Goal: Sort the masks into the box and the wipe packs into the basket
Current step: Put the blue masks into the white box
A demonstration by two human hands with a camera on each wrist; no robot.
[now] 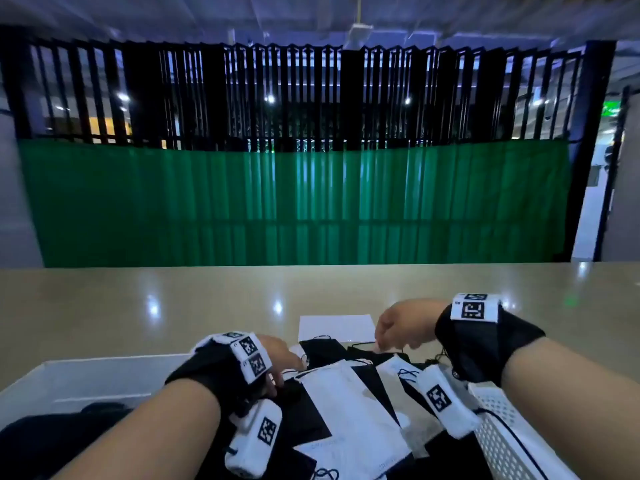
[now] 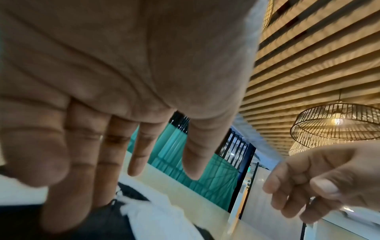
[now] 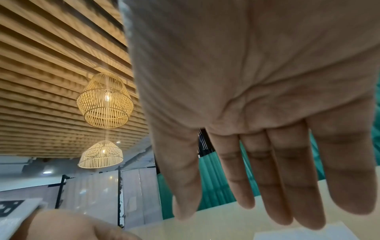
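While both hands hang over the pile, neither has hold of anything. Left hand: fingers straight, loosely spread, palm down, low over the near-left part of the heap; in the left wrist view the fingertips sit close above a black mask, contact not certain. Right hand: raised above the far side of the pile, fingers hanging relaxed; the right wrist view shows them straight and together, nothing between them and the thumb.

Pile of masks in the middle of the beige tabletop, near the front edge: white masks and black ones overlapping at angles, ear loops trailing. One flat white sheet or pack lies just beyond the pile, partly under a black mask; cannot tell which it is.

Translucent white box at the left, just beside the pile, with dark contents at its near end; too dim to name. White perforated basket at the right, its corner just beside the pile; inside not visible.

Both wrists carry black straps with white marker blocks. Behind the tabletop: green curtain below a black slatted screen. Woven pendant lamps hang from a wooden slat ceiling.
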